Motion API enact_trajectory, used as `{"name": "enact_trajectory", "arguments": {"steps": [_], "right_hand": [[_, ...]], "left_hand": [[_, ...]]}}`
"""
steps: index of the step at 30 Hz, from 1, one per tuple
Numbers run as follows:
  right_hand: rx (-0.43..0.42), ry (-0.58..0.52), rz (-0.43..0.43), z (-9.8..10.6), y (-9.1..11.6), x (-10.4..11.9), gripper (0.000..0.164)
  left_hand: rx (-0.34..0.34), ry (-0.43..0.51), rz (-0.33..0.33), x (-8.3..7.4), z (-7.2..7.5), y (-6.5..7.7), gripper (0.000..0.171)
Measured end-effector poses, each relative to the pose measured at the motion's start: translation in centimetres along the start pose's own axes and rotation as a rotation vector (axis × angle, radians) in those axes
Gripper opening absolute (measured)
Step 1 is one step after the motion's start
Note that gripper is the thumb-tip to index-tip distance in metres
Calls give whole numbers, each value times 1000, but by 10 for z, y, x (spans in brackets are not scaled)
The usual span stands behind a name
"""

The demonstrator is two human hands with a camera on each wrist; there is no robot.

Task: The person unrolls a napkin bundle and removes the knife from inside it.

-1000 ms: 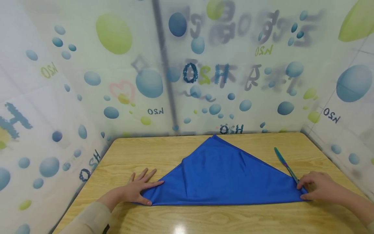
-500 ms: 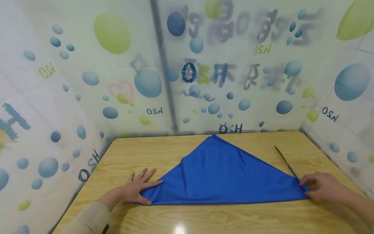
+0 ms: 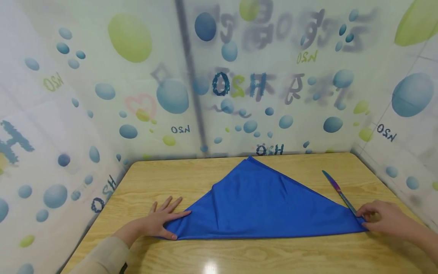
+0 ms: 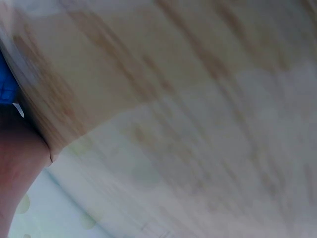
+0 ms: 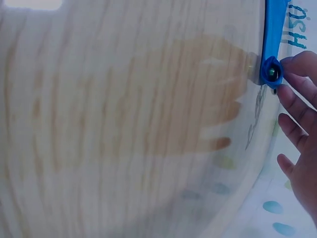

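Observation:
A blue cloth (image 3: 260,201) lies folded in a triangle on the table, its point at the far edge. With fingers spread, my left hand (image 3: 162,220) rests on the cloth's left corner and the wood beside it. My right hand (image 3: 384,219) pinches the right corner, where the handle of a rainbow-coloured table knife (image 3: 337,188) lies. The blade points away, toward the back of the table. In the right wrist view the cloth (image 5: 272,69) curls around the knife's handle end, right at my fingertips. The left wrist view shows just a bit of blue cloth (image 4: 7,82).
The light wooden table (image 3: 273,255) has rounded back corners. A pale curtain (image 3: 137,95) printed with bubbles and lettering stands behind it and along both sides, close to the table's edges.
My right hand has shifted slightly right with the cloth corner and handle. The knife's blade turned edge-on, then flat again, and slid a little right. The left hand stays in place.

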State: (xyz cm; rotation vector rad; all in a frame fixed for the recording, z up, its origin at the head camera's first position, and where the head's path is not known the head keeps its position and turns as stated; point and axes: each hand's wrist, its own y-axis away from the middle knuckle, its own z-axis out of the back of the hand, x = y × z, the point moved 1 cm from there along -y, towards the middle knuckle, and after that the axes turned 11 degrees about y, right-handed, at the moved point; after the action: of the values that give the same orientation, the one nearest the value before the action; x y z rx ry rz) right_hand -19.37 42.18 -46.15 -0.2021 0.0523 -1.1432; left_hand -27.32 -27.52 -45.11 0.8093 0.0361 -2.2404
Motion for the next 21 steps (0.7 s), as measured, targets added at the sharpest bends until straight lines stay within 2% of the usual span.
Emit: {"name": "enact_trajectory", "arguments": {"steps": [3,12,21], "right_hand": [[-13,13,23,1,-3,2,22],[177,37,-74,9,-10,10,21],[165,11,-182,8,-6,12,27]], "left_hand": [[1,5,1,-1,0,0,78],[1,2,4,4,-3,0,77],[-7,9,-2,3,-2,0,77]]}}
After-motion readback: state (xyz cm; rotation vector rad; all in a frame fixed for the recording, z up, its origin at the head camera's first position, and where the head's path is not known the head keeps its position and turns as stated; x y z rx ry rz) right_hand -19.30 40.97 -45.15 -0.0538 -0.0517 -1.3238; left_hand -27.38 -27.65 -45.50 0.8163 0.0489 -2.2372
